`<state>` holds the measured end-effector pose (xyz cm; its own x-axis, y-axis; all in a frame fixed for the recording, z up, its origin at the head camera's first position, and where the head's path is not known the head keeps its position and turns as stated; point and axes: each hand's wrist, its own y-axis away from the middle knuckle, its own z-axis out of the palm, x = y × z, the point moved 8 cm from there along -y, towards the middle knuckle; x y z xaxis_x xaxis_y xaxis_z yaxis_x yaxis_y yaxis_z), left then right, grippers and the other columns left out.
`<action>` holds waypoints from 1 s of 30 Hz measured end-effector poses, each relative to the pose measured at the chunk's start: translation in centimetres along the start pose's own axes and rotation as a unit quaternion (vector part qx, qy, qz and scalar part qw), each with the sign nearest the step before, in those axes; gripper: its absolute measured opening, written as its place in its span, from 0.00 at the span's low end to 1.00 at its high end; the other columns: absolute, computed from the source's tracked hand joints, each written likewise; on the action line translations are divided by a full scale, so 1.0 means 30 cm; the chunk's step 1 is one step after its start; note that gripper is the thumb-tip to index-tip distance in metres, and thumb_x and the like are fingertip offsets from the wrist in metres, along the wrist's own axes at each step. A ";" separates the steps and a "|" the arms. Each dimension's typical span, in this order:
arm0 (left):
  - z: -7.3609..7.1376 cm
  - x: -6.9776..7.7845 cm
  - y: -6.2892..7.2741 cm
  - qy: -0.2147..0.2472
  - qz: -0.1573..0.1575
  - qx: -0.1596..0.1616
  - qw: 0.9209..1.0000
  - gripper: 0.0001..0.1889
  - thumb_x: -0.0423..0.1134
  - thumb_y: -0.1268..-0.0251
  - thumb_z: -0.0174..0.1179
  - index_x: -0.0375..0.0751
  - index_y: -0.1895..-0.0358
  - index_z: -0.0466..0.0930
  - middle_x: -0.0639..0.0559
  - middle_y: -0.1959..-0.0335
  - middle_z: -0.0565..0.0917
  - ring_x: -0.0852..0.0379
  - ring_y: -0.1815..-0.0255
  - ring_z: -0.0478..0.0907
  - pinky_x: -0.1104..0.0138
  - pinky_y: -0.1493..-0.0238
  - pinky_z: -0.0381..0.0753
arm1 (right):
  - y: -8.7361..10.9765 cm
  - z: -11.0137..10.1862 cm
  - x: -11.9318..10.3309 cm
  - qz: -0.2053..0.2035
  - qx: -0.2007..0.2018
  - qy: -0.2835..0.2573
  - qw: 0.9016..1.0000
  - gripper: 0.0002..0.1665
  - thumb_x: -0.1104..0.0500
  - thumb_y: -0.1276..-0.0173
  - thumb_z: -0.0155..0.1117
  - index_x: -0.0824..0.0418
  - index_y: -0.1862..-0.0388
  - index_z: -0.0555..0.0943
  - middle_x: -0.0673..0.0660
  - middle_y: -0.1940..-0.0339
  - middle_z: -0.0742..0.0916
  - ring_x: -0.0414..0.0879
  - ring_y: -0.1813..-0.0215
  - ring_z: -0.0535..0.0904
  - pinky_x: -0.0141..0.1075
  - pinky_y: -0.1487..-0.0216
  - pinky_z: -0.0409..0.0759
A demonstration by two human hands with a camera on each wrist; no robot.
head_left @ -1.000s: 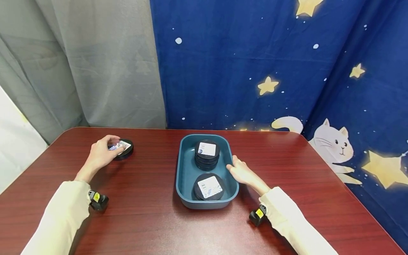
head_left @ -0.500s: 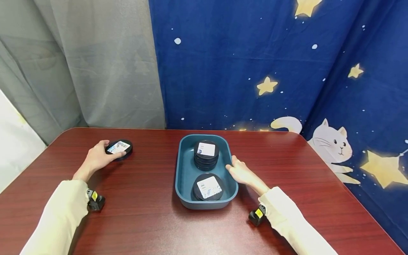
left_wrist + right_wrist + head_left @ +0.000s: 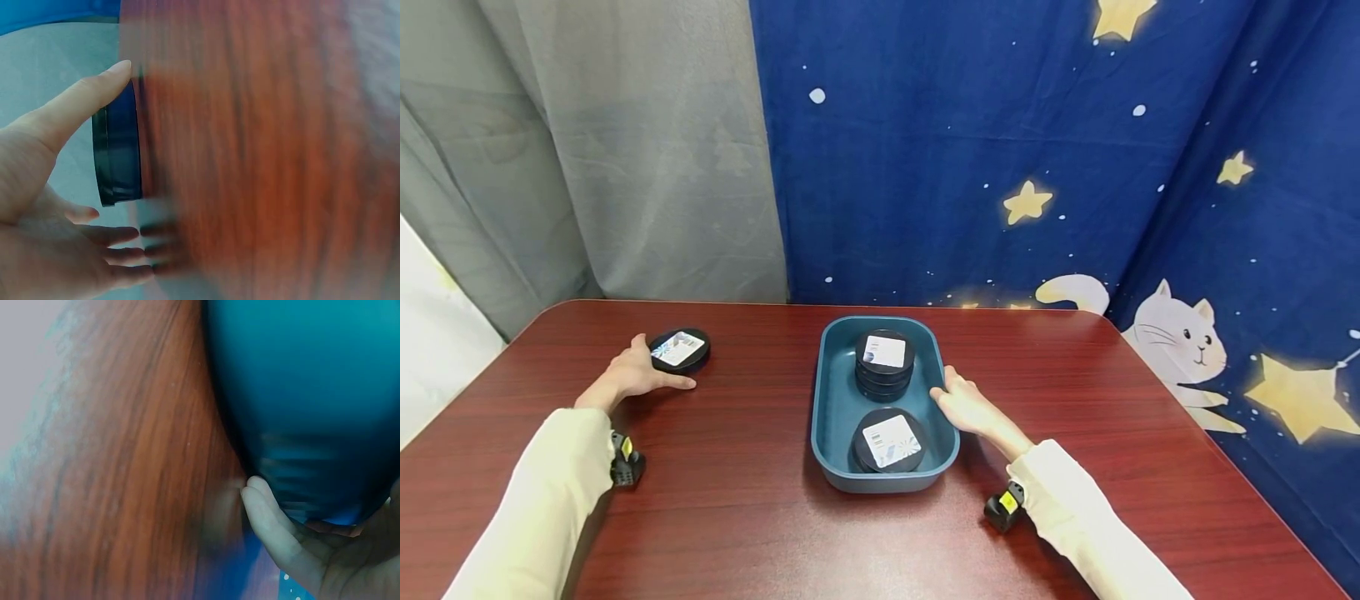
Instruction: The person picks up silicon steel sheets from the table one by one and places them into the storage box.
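A round black lidded container point(image 3: 694, 360) with a shiny white label lies flat at the table's far left. My left hand point(image 3: 631, 372) is at its left side, thumb and fingers spread apart. The left wrist view shows the container's dark side point(image 3: 119, 156) between the thumb and the fingers, with the thumb overlapping its upper end. With my right hand point(image 3: 967, 407) I hold the right wall of a teal plastic bin point(image 3: 882, 482), thumb at the rim. Inside it, a stack of black containers point(image 3: 883, 371) stands at the back, and another labelled container point(image 3: 891, 442) lies in front.
The reddish wooden table point(image 3: 730, 517) ends at a far edge before a grey curtain point(image 3: 662, 167) and a blue star-patterned curtain point(image 3: 910, 150). Each wrist carries a small black camera, such as the one on the right point(image 3: 1004, 507).
My left hand has come off the container's top, shifting left and toward me, and its fingers have spread. The container is almost where it was. My right hand stays on the bin.
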<state>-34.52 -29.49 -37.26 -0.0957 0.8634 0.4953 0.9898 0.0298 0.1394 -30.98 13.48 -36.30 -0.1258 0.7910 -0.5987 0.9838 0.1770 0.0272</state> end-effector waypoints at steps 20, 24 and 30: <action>0.008 -0.001 -0.033 -0.045 -0.037 -0.009 0.998 0.52 0.58 0.56 0.61 0.12 0.46 0.47 0.21 0.57 0.60 0.28 0.55 0.57 0.40 0.56 0.60 | 0.000 0.004 0.005 0.001 0.006 0.002 1.000 0.17 0.61 0.37 0.46 0.71 0.53 0.65 0.66 0.60 0.78 0.58 0.54 0.76 0.49 0.53 0.71; 0.001 -0.001 -0.029 -0.037 -0.029 0.006 0.999 0.51 0.58 0.58 0.62 0.13 0.47 0.50 0.24 0.58 0.62 0.31 0.56 0.61 0.42 0.57 0.63 | 0.002 0.003 0.003 0.003 0.006 0.000 1.000 0.18 0.61 0.37 0.46 0.71 0.52 0.65 0.66 0.59 0.78 0.58 0.54 0.76 0.49 0.53 0.71; -0.006 0.000 -0.032 -0.030 0.009 0.028 0.999 0.52 0.58 0.57 0.63 0.13 0.44 0.49 0.22 0.55 0.64 0.32 0.56 0.63 0.45 0.55 0.66 | -0.002 0.002 0.004 -0.001 0.007 0.003 1.000 0.17 0.61 0.37 0.46 0.72 0.53 0.66 0.66 0.60 0.78 0.58 0.55 0.76 0.50 0.54 0.71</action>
<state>-35.47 -29.61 -37.25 -0.0735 0.8928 0.4444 0.9958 0.0412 0.0820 -31.04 13.53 -36.40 -0.1275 0.7943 -0.5939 0.9854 0.1695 0.0150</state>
